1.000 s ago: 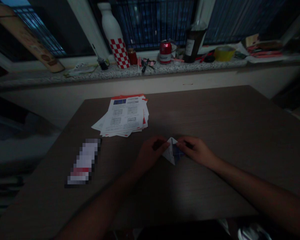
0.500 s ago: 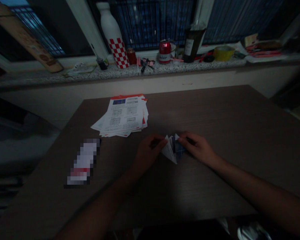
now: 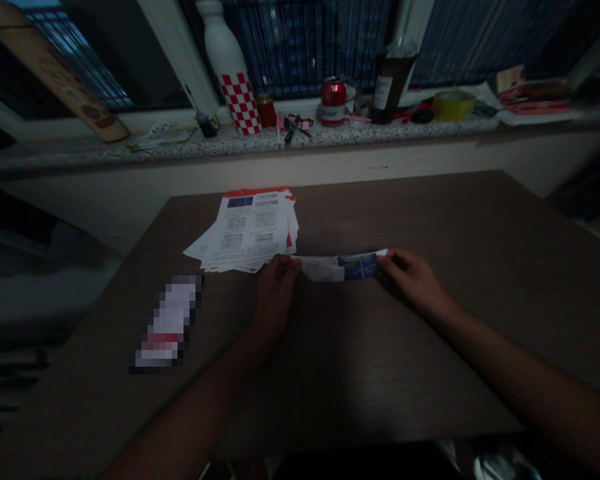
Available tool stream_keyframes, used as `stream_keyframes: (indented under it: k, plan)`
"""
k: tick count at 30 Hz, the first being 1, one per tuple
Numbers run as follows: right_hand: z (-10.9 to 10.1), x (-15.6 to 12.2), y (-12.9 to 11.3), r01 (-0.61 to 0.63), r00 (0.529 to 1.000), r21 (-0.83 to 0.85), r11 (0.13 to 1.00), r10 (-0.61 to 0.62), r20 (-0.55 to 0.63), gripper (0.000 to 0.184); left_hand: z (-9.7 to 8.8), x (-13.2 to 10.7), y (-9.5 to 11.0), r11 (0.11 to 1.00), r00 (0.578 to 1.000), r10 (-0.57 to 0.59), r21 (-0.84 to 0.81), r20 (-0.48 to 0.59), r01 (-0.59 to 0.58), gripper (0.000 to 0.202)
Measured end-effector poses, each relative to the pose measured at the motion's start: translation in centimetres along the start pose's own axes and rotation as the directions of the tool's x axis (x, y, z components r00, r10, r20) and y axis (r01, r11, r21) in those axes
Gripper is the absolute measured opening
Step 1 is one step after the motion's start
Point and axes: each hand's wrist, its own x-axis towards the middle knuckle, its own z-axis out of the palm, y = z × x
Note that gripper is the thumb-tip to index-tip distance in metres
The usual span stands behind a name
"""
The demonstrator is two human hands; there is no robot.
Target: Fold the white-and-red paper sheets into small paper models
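Folded paper strip running left-right, left hand to right hand

Everything is dim, with a faint blue glow from the window at twelve o'clock, deep shadow at six — and a pixelated blur at eight o'clock.

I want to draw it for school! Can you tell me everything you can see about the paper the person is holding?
The paper is a long, narrow folded strip, held out sideways. Its left part looks white and creased, and its right part shows dark blue print with thin pale lines. The left hand holds one end, and the right hand holds the other.
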Motion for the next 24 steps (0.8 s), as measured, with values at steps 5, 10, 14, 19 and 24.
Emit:
stream_keyframes:
  k: [5,10,14,19,24]
  plan:
    - [-0.8,1.1,0.9,0.0,0.999,-0.174,0.985,-0.008,-0.048,0.035,-0.6,0.9,0.0,0.967,0.993,0.114,0.233,-0.041,-0.102,0.018]
    - [-1.2,1.3,1.5,0.052,0.998,-0.327,0.944,-0.056,-0.002,0.031,-0.8,1.4,-0.1,0.891,0.976,0.213,0.399,0.052,-0.216,0.017]
    - [-1.1,1.1,1.6,0.112,0.994,-0.473,0.874,-0.106,0.041,0.028,-0.8,1.6,-0.3,0.802,0.948,0.265,0.505,0.179,-0.319,0.017]
    - [-0.8,1.0,1.5,0.226,0.974,-0.576,0.786,-0.194,0.118,0.026,-0.8,1.6,-0.2,0.678,0.931,0.228,0.64,0.284,-0.361,0.014]
    - [-0.9,1.0,1.9,0.287,0.955,-0.629,0.723,-0.264,0.133,0.019,-0.8,1.2,0.1,0.605,0.929,0.211,0.706,0.305,-0.369,0.014]
